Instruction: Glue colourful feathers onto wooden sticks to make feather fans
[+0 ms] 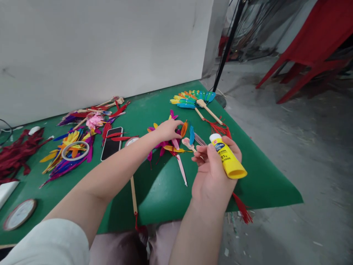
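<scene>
My right hand is closed around a yellow glue stick with a white cap, held above the green table mat. My left hand reaches forward and pinches an orange feather at the edge of a small cluster of coloured feathers. A blue feather and a pale pink feather lie just beside it. A wooden stick runs from the cluster toward me.
A finished feather fan with a wooden handle and red tassel lies at the far right. A phone, a tape roll, loose feathers and red tassels lie at left. A round disc sits near left.
</scene>
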`<action>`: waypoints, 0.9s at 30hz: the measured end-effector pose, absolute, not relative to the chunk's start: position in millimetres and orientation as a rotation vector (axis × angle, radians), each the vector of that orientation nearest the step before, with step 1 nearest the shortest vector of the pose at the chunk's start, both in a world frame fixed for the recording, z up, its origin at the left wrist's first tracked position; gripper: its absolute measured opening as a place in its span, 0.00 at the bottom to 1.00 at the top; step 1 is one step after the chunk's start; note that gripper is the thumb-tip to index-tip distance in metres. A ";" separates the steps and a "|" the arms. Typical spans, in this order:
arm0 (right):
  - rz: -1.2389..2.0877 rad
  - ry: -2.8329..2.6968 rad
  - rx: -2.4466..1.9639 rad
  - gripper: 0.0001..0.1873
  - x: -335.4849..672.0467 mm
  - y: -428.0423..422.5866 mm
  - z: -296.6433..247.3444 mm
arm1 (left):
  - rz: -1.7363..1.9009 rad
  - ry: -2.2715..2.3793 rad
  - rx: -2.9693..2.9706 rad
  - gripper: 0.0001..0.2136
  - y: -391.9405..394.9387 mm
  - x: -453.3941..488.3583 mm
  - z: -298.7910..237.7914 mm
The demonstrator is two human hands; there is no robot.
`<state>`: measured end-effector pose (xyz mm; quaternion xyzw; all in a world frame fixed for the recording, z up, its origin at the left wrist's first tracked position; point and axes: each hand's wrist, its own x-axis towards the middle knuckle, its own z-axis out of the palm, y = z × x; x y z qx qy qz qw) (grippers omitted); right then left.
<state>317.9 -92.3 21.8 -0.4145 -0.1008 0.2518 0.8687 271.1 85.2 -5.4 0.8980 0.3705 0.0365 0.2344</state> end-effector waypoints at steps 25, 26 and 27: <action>0.540 -0.169 -0.847 0.19 319.6 -93.9 22.3 | 0.679 0.939 1.696 0.13 64.8 225.0 31.8; 0.542 -0.168 -0.846 0.19 319.6 -94.0 22.8 | 0.609 0.941 1.736 0.14 57.7 217.8 30.5; 0.546 -0.166 -0.846 0.18 319.5 -94.1 23.3 | 0.540 0.946 1.781 0.14 50.3 211.1 28.2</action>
